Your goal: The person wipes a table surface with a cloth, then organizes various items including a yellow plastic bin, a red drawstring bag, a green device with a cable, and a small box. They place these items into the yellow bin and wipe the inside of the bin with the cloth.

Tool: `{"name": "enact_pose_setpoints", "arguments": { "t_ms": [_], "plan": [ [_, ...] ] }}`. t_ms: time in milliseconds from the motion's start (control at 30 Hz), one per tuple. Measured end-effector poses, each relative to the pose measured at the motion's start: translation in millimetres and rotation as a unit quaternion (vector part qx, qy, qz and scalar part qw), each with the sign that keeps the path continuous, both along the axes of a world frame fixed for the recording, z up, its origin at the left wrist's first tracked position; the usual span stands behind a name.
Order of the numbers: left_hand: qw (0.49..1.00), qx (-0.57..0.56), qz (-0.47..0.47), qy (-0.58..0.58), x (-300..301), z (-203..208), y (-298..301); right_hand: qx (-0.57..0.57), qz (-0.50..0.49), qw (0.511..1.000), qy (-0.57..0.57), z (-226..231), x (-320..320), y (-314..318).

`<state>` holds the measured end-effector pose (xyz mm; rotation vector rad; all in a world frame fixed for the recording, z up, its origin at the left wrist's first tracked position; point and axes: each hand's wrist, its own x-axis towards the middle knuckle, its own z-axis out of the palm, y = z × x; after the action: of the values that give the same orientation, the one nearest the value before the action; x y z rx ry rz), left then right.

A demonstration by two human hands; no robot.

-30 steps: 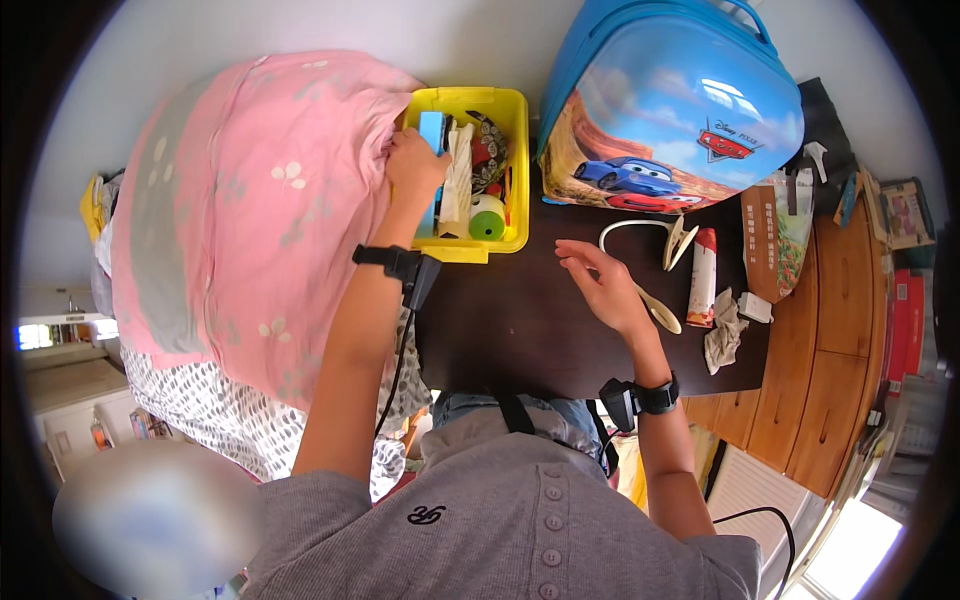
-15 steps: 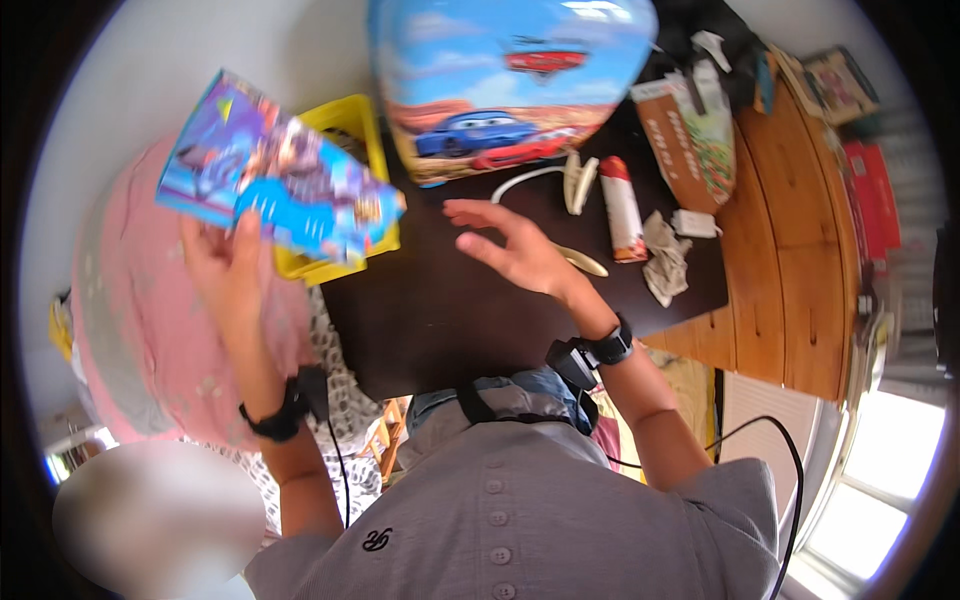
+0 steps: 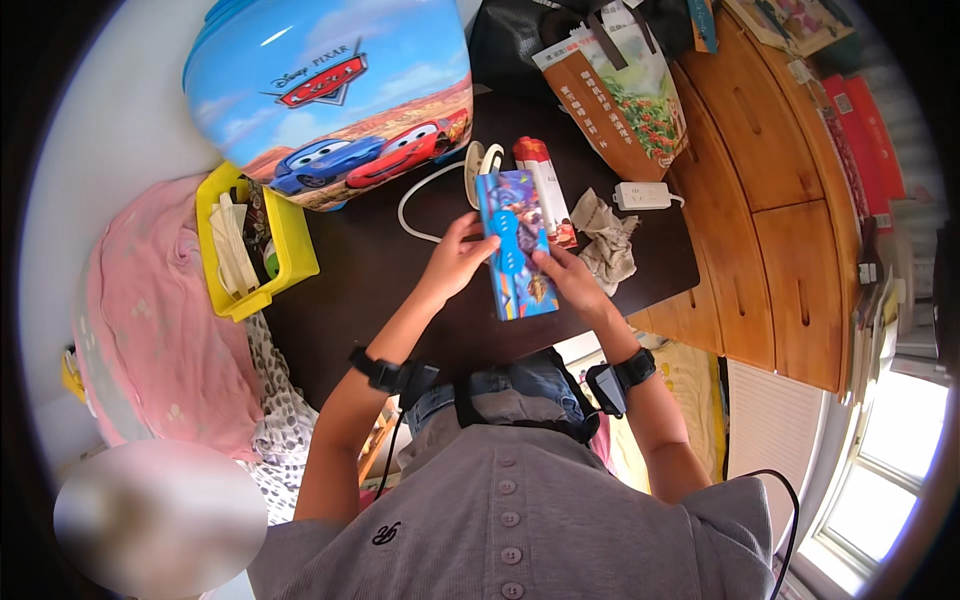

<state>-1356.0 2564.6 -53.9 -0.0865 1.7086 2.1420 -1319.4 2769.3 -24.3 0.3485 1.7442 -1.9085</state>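
Both hands hold a flat blue box (image 3: pixel 530 225) with colourful cartoon pictures, tilted above the dark table (image 3: pixel 365 285). My left hand (image 3: pixel 456 262) grips its left edge, thumb on the front. At the lower right edge, my right hand (image 3: pixel 576 284) has its thumb on the front too. Behind the box lies a red and white tube-shaped packet (image 3: pixel 547 190), partly covered. Beside that is a cream-coloured object (image 3: pixel 474 172) with a white cable. A crumpled beige cloth (image 3: pixel 605 240) rests right of my right hand.
To the left stands a yellow basket (image 3: pixel 300 258) with cloth and other items inside. A blue hard-shell suitcase (image 3: pixel 340 100) with cartoon cars is behind it. At the right are a paper bag (image 3: pixel 610 120), a white power strip (image 3: pixel 643 196) and wooden drawers (image 3: pixel 745 200).
The blue box has moved from above the yellow basket at the left to in front of me. My right hand, open before, has taken hold of it. The view has shifted.
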Motion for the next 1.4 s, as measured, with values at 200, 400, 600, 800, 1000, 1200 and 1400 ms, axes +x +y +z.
{"name": "enact_pose_setpoints", "arguments": {
  "t_ms": [200, 400, 600, 800, 1000, 1200, 1400],
  "plan": [
    [0.995, -0.086, -0.058, -0.008, -5, -18, 36, 0.021, -0.047, 0.999, -0.011, -43, -25, 21],
    [0.986, -0.166, -0.012, 0.032, -8, -41, 10, 0.025, -0.024, 0.996, -0.082, -47, -43, -6],
    [0.976, -0.213, 0.0, 0.038, 5, -25, -31, 0.197, -0.002, 0.98, 0.025, -73, -59, -9],
    [0.955, -0.167, 0.191, 0.155, 20, 16, -126, 0.456, 0.06, 0.88, 0.121, -76, -65, -4],
    [0.844, -0.304, 0.381, 0.223, 20, 48, -288, 0.352, -0.021, 0.879, 0.322, 21, -60, -91],
    [0.793, -0.574, 0.167, 0.12, 6, 14, -354, 0.182, 0.153, 0.906, 0.35, 57, -45, -231],
    [0.796, -0.596, 0.104, 0.007, 2, 34, -357, 0.186, 0.207, 0.878, 0.389, 79, -22, -293]
  ]
}}
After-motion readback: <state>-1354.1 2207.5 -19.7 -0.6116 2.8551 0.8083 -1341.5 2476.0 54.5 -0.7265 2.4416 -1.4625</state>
